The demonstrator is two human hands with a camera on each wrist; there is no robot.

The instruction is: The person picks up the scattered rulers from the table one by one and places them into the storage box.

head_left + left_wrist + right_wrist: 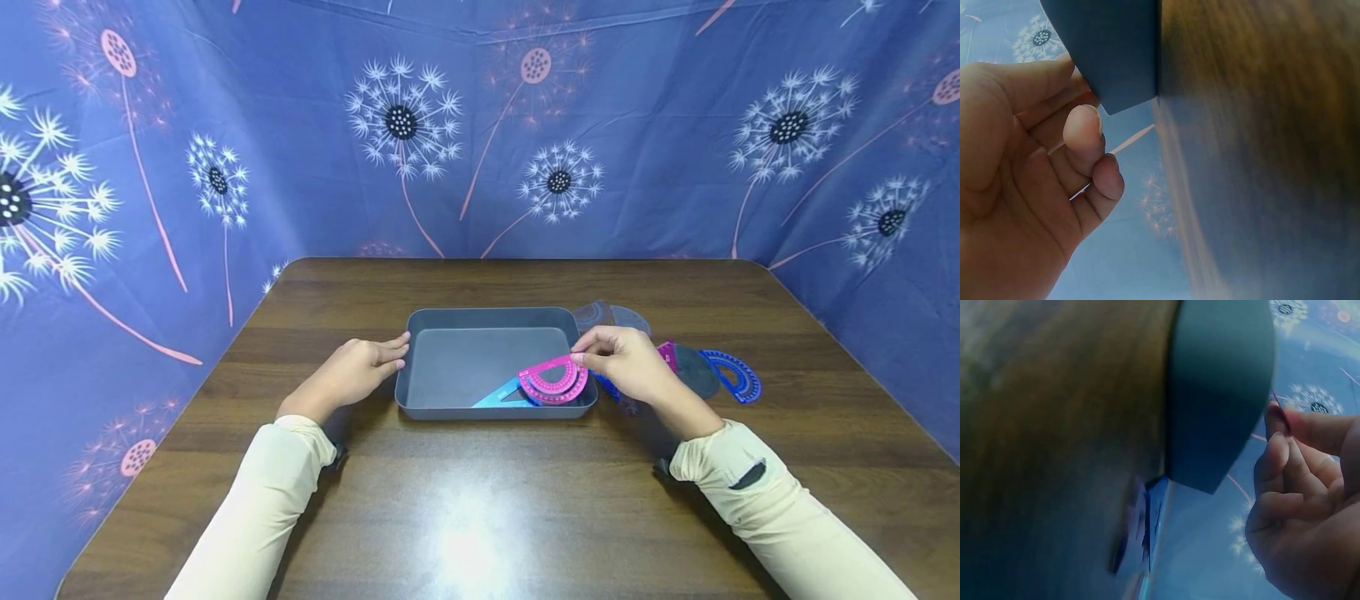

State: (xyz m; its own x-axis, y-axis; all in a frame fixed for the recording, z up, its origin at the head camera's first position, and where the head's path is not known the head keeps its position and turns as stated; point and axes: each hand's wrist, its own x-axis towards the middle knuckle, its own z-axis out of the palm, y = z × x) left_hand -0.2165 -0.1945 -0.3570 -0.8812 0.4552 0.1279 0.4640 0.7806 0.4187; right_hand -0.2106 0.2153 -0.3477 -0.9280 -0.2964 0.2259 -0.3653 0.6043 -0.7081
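Observation:
A dark grey rectangular tray (pixel 480 318) sits on the table. At its left wall, my left hand (pixel 351 372) touches the rim with its fingers; in the left wrist view the hand (pixel 1035 150) has its lower fingers loosely bent beside the tray's corner (pixel 1110 50). My right hand (pixel 626 360) pinches a pink protractor (pixel 553 383) by its corner, over the tray's right part. Beneath it in the tray lies a light blue set square (pixel 498 395), partly covered. From the right wrist view, thumb and fingertips of the hand (pixel 1304 487) meet on the protractor's thin edge (pixel 1282 415).
Right of the tray lie a blue protractor (pixel 735 375), a dark round piece (pixel 697 372), a pink piece (pixel 667 354) partly behind the hand, and clear pieces (pixel 628 319). A blue floral cloth (pixel 480 125) hangs behind the wooden table (pixel 360 517).

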